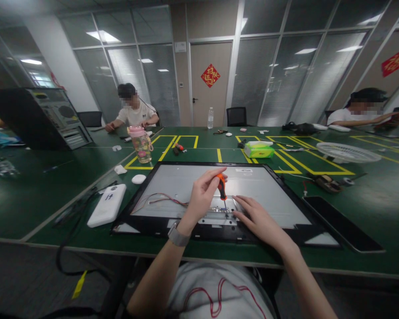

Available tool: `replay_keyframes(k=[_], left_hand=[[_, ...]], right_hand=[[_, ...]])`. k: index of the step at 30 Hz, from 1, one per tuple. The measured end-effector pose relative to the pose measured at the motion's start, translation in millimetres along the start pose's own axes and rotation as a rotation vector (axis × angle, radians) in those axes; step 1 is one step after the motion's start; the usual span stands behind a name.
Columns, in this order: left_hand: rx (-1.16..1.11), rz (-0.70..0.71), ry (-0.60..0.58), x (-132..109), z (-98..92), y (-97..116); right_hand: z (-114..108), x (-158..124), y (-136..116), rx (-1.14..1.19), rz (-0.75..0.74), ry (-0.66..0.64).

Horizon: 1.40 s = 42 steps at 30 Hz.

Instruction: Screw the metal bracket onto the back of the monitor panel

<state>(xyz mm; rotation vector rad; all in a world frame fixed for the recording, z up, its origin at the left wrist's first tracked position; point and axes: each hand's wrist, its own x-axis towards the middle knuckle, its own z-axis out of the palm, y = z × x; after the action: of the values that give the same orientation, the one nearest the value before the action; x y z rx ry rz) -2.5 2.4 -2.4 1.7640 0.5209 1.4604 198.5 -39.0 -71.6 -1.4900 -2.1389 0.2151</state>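
In the head view an opened monitor panel (182, 177), grey-backed with a black frame, lies flat on the table before me. My left hand (201, 195), a watch (178, 235) on its wrist, is closed round the upper part of an orange-and-black screwdriver (221, 186). The screwdriver stands nearly upright, its tip at a small circuit board (217, 210) near the panel's front edge. My right hand (257, 219) rests with fingers outstretched and apart beside the tip, at the board's right end. Thin coloured wires (162, 196) run left across the panel.
A white power bank (108, 204) and a round white object (138, 179) lie left of the panel, a black phone (342, 223) right. Behind stand a pink-lidded bottle (140, 145), a green tissue pack (259, 149) and a computer case (53, 117). Other people sit across the table.
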Motion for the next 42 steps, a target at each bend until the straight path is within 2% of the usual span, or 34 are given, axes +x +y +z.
replay_keyframes(k=[5,12,17,25,32,38,42], left_hand=[[0.080,0.020,0.012,0.3,0.0,0.0],[-0.057,-0.033,-0.006,0.3,1.1,-1.7],[0.066,-0.013,0.051,0.4,0.1,-2.4],[0.015,-0.027,0.018,1.7,0.2,1.2],[0.076,-0.011,0.085,1.0,1.7,-0.9],[-0.056,-0.073,0.024,0.7,2.6,1.9],[0.044,-0.024,0.087,0.8,3.0,2.5]], right_hand=[[0.2,0.9,0.0,-0.014,-0.012,0.009],[-1.0,1.0,-1.7,-0.016,0.001,0.004],[-1.4,1.2,-2.6,-0.010,0.004,0.006],[-2.4,-0.7,-2.6,-0.052,-0.011,-0.019],[-4.8,-0.3,-4.8,-0.046,-0.010,-0.027],[-5.1,-0.4,-5.6,-0.042,-0.012,-0.031],[-4.6,-1.0,-5.5,-0.027,-0.019,-0.008]])
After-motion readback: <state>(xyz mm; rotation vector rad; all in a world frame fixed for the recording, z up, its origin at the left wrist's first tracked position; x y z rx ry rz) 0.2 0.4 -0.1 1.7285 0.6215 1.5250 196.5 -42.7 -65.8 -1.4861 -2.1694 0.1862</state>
